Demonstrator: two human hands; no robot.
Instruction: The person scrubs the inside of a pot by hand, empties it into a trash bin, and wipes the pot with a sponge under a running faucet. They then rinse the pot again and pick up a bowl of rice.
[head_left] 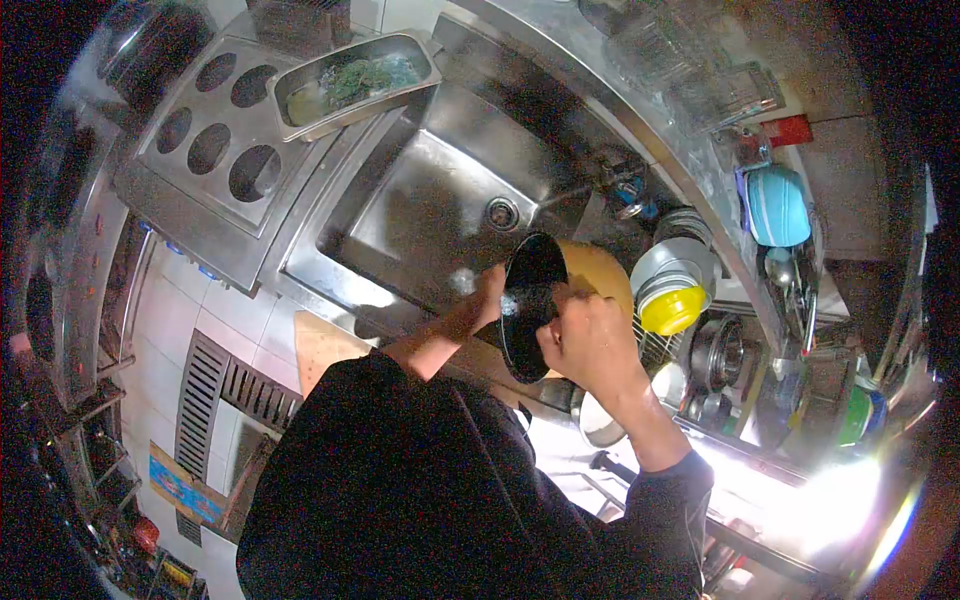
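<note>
A pan with a black inside [528, 290] is tipped on its side over the front right of the steel sink [410, 200], its opening facing left. A tan rounded surface [600, 272] shows right behind it. At the pan's left rim is my left hand [490, 293], gripping it, with most fingers hidden behind the pan. My right hand [597, 343] is closed in a fist at the pan's inner side, knuckles up. I cannot tell what is inside that fist.
Stacked plates [670, 262] and a yellow bowl [673, 310] stand right of the pan. A steel tray with greens [357, 85] sits at the sink's far left, beside a steel counter with round holes [208, 148]. A light-blue cloth-like item [778, 205] lies on the right shelf.
</note>
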